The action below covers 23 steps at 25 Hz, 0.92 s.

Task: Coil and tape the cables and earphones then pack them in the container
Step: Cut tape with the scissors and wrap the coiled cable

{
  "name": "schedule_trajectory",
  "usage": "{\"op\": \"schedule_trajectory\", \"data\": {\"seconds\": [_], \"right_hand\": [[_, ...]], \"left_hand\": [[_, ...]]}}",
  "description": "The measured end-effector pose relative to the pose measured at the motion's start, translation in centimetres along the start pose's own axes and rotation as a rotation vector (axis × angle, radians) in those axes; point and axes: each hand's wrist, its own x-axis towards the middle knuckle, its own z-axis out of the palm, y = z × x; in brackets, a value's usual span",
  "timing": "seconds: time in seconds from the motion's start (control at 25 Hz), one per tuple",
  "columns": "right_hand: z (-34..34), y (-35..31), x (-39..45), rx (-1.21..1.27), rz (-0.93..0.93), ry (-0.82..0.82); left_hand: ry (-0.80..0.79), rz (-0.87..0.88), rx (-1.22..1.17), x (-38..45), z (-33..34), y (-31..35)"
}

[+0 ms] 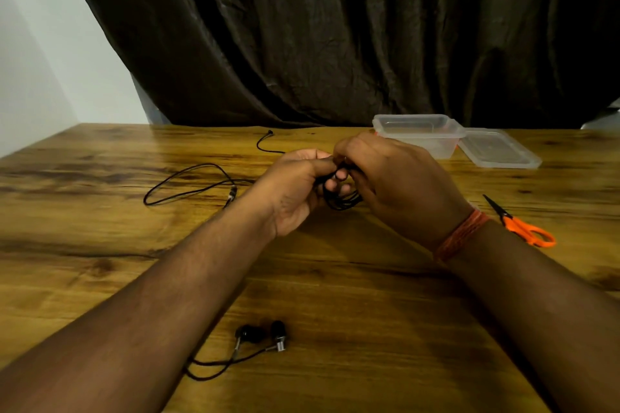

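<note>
Both hands meet over the middle of the wooden worktop [335, 278]. The left hand [295, 188] has its fingers curled in a closed grip round a small bundle of black cable [342, 203], whose loops hang out below the fingers. The right hand [396, 181] is curled over the same bundle from the other side, its fingertips pinching the strands near the top (its palm faces away, so the exact hold is hidden). An orange thread band [459, 238] circles the right wrist.

To the left of the hands a loose black cable [188, 184] lies in an open loop on the worktop, a metal plug at one end, and a thin black lead [263, 142] curves behind the left hand. Near the front edge lie the earphones [265, 335], two black buds with silver stems, their cord trailing under the left forearm.

Behind the right hand stands a clear plastic container [419, 132], open, with its lid [500, 149] lying flat just beside it on the right. Orange-handled scissors [523, 226] rest on the worktop to the right of the right wrist.
</note>
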Motion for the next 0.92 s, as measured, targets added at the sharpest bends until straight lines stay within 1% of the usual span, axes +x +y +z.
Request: {"op": "schedule_trajectory", "data": {"seconds": [0.12, 0.36, 0.52, 0.64, 0.68, 0.76, 0.84, 0.92], "right_hand": [[-0.1, 0.3, 0.0, 0.084, 0.046, -0.023], [-0.9, 0.8, -0.2, 0.083, 0.100, 0.025], [-1.1, 0.7, -0.1, 0.059, 0.096, 0.024], [-0.9, 0.7, -0.1, 0.047, 0.112, 0.031], [-0.9, 0.7, -0.2, 0.077, 0.129, 0.037], [-0.7, 0.8, -0.2, 0.218, 0.201, 0.022], [-0.6, 1.0, -0.1, 0.383, 0.334, -0.038], [-0.8, 1.4, -0.1, 0.494, 0.469, -0.127]], "left_hand": [[-0.011, 0.048, 0.081, 0.0, -0.1, -0.4], [-0.059, 0.139, 0.276, -0.1, 0.0, -0.7], [-0.017, 0.187, 0.301, -0.1, 0.3, -0.9], [-0.019, 0.209, 0.330, 0.0, 0.2, -1.1], [-0.021, 0.218, 0.346, 0.1, 0.2, -1.1], [-0.021, 0.243, 0.405, 0.2, 0.0, -1.3], [-0.021, 0.262, 0.487, 0.4, -0.2, -1.6], [-0.020, 0.254, 0.535, 0.5, -0.1, -1.8]]}}
